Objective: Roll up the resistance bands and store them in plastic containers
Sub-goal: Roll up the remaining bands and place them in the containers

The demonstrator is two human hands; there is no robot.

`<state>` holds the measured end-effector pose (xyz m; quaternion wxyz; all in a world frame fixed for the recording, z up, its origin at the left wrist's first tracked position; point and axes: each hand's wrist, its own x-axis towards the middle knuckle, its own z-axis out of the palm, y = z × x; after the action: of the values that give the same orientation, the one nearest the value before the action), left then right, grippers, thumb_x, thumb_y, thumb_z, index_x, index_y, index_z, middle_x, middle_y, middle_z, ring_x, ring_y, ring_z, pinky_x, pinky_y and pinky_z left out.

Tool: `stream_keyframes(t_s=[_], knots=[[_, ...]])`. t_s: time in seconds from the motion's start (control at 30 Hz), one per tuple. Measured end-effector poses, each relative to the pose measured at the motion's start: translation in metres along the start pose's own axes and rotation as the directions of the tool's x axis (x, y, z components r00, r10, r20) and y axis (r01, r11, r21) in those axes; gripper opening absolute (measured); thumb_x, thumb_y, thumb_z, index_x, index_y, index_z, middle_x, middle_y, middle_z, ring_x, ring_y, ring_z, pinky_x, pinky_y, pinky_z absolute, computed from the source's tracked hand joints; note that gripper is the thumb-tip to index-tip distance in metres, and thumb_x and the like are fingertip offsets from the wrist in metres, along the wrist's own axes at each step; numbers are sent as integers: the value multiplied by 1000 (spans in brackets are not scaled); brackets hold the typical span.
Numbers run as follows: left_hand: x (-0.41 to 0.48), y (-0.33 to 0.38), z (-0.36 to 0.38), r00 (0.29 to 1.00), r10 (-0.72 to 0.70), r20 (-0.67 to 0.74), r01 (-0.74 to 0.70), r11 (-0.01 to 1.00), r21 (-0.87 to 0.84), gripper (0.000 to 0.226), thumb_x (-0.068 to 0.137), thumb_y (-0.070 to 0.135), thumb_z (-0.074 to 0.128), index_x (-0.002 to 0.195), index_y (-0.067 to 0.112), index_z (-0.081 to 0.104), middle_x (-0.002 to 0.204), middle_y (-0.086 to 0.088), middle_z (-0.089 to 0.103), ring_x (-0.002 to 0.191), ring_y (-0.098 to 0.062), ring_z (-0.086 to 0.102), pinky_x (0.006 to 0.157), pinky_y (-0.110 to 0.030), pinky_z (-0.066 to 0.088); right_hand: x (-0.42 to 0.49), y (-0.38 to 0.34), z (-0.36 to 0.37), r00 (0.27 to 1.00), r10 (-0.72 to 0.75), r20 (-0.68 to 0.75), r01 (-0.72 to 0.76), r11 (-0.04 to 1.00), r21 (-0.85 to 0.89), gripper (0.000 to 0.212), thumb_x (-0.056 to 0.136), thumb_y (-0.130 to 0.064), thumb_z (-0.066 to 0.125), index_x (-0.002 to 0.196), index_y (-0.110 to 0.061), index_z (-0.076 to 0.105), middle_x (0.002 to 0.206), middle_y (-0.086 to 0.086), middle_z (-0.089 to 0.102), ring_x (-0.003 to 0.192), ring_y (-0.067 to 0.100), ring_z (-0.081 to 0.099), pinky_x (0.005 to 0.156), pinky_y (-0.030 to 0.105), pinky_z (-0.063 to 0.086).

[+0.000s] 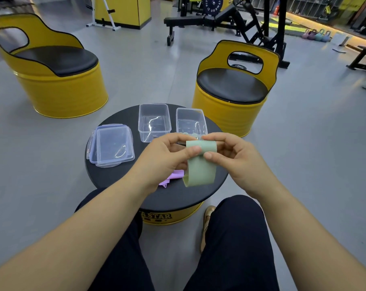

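Two grips pinch the green band (pixel 202 169) above the round worktop (pixel 115 179): left grip (pixel 167 156) and right grip (pixel 236 154) both closed on its upper end, tail hanging. A purple band (pixel 174 175) lies on the worktop below; two open containers (pixel 154 122) behind, lids (pixel 112 145) left.

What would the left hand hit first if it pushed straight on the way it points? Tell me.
The left hand pinches the green band; pushing on, it would likely meet the right hand just across the band. The right clear container lies beyond, though depth is unclear.
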<state>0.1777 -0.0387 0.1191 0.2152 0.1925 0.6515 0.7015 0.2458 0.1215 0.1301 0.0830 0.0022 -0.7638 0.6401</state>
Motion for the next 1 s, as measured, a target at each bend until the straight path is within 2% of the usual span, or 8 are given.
stream_keyframes(t_s=[0.1,0.27,0.33,0.43,0.53,0.7,0.87,1.0], knots=[[0,-1,1,1000,21,-7,-21,999,-31,19,81,11,69,99,13,66,82,-5,72,77,-20,71,67,-27,56,0,2,1,1000,9,-1,-9,999,44,30,82,-3,65,102,-27,64,97,9,67,87,8,65,80,21,53],[-2,-2,2,994,87,-60,-90,995,-41,24,75,2,72,92,19,67,85,-2,70,80,-17,70,70,-28,57,0,8,7,992,113,-49,-108,989,97,34,79,-34,60,112,-26,60,88,0,68,84,12,69,77,27,56],[-2,-3,1,991,111,-79,-114,993,-40,28,74,-1,72,88,22,68,88,-1,69,83,-16,69,76,-29,57,1,10,10,988,144,-57,-135,981,136,32,83,-36,55,109,-19,63,89,-2,71,81,12,69,73,28,56],[-2,-4,3,988,127,-92,-133,989,-65,32,74,-6,71,87,23,68,90,0,68,83,-14,68,73,-26,55,2,11,14,985,158,-68,-144,975,168,33,83,-36,55,109,-18,65,96,1,73,88,17,70,77,33,57],[-4,-5,4,986,136,-92,-144,985,-97,34,74,-12,68,86,20,67,84,6,71,81,-11,68,69,-22,54,3,12,15,983,160,-95,-140,972,191,25,87,-29,57,108,-16,64,99,7,72,89,22,70,79,38,57],[-4,-4,3,988,130,-81,-138,985,-101,35,75,-15,65,88,18,67,83,7,74,82,-8,69,68,-20,54,3,12,13,985,154,-80,-129,958,255,18,90,-15,57,107,-16,62,90,9,71,83,22,70,71,30,58],[-4,-5,3,992,85,-89,-93,992,-87,30,78,9,70,105,22,63,102,-3,68,87,-14,69,71,-29,57,3,13,11,991,105,-78,-81,959,270,21,88,-9,58,105,-20,60,81,1,72,80,18,70,72,29,57],[-1,-5,1,992,25,-127,-41,992,-122,16,81,12,67,97,16,65,90,-1,71,81,-13,70,68,-30,59,2,14,12,995,80,-62,-61,962,267,26,88,1,57,103,-20,60,83,-1,72,80,15,70,70,26,56]])
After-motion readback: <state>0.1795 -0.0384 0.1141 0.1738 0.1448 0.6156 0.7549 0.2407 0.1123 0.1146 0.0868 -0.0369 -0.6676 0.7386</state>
